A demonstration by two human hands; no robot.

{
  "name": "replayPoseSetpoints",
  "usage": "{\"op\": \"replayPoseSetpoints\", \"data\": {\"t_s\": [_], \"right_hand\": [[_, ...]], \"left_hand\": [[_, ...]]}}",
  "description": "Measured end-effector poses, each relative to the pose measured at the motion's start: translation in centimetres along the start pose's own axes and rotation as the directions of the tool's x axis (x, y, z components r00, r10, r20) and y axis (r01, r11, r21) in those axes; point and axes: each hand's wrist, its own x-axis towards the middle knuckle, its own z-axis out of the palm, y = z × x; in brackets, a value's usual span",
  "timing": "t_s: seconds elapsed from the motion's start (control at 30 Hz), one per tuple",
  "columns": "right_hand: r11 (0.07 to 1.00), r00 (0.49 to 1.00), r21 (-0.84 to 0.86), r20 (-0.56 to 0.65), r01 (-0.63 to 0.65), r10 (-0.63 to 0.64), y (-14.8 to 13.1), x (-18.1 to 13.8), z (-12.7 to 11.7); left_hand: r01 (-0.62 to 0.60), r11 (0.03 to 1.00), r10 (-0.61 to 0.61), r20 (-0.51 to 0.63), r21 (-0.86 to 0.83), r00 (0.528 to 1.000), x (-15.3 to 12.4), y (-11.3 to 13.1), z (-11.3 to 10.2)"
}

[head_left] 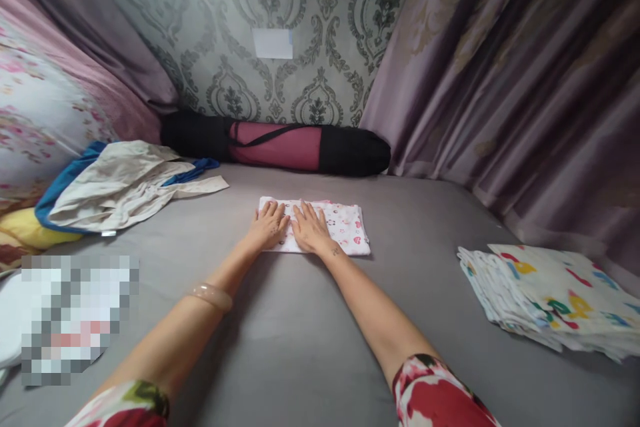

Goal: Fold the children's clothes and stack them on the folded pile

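A small folded white cloth with a pink print (345, 227) lies on the grey bed sheet (300, 320) ahead of me. Both my hands rest flat on its left half, side by side and touching. My left hand (269, 225) has its fingers stretched out over the cloth's left edge. My right hand (309, 227) lies palm down beside it, fingers spread. Neither hand grips anything. A pale bangle (213, 295) sits on my left wrist.
A stack of folded white cloths with coloured prints (550, 297) lies at the right. A heap of beige and blue garments (125, 183) is at the left. A rolled pink mat in a black bag (280, 145) lies along the patterned wall. Purple curtains hang at the right.
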Motion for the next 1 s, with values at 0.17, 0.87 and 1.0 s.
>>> {"op": "replayPoseSetpoints", "data": {"t_s": [0.17, 0.87, 1.0], "right_hand": [[0.996, 0.993, -0.045, -0.094, -0.074, 0.070, 2.8, -1.3, -2.0], [0.976, 0.979, -0.106, -0.095, -0.192, 0.182, 8.2, -2.6, -1.3], [0.960, 0.967, -0.139, -0.112, -0.242, 0.228, 8.9, -3.2, -2.0]], "left_hand": [[-0.030, 0.999, 0.033, -0.094, 0.031, 0.995, 0.1, 0.6, -0.9], [-0.107, 0.994, 0.108, 0.045, -0.021, 0.993, 0.5, -0.3, -0.2], [-0.091, 0.996, 0.091, -0.003, -0.023, 0.996, -0.2, -2.1, -0.8]]}}
